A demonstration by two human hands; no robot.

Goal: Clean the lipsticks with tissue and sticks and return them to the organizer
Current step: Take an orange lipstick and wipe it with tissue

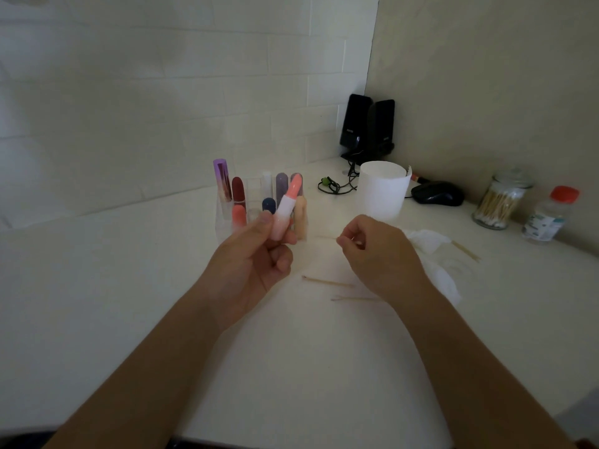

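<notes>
The left hand (256, 254) clamps its fingers (289, 237) on the pink lipstick (285, 205), raised in front of the organizer (223, 222) near the back edge of the desk (129, 286), and the right hand (379, 251) pinches a thin stick (325, 237), so a hard poke may snap it or knock the lipstick loose.

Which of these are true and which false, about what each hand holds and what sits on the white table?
1. The left hand holds the coral-capped pink-and-white lipstick tube. True.
2. The right hand holds the crumpled white tissue. False: it pinches a thin wooden stick; the tissue lies on the white table.
3. The clear acrylic organizer is empty. False: several lipsticks stand in it.
4. The lidded glass jar of cotton swabs stands right of the black computer mouse. True.
</notes>
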